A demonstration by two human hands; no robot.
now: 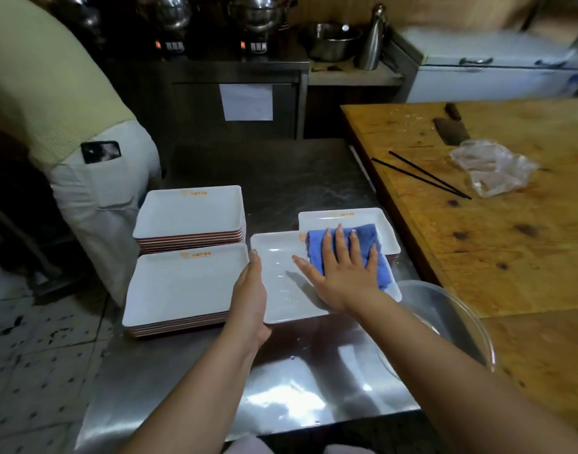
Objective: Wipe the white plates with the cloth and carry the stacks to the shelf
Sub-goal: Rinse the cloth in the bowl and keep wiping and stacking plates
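Observation:
A white rectangular plate [281,283] is held a little above the steel counter [281,388]. My left hand [250,299] grips its left edge. My right hand [343,273] lies flat, fingers spread, pressing a blue cloth [372,244] onto the plate's right half. Behind it sits a low stack of white plates [343,217], partly under the cloth. To the left stand two taller stacks, one near [183,283] and one far [189,211].
A person in light clothes [68,126] stands at the left beside the counter. A clear bowl [445,322] sits at the right by my forearm. The wooden table [510,240] on the right holds a cleaver [451,129], chopsticks [422,175] and a plastic bag [494,168].

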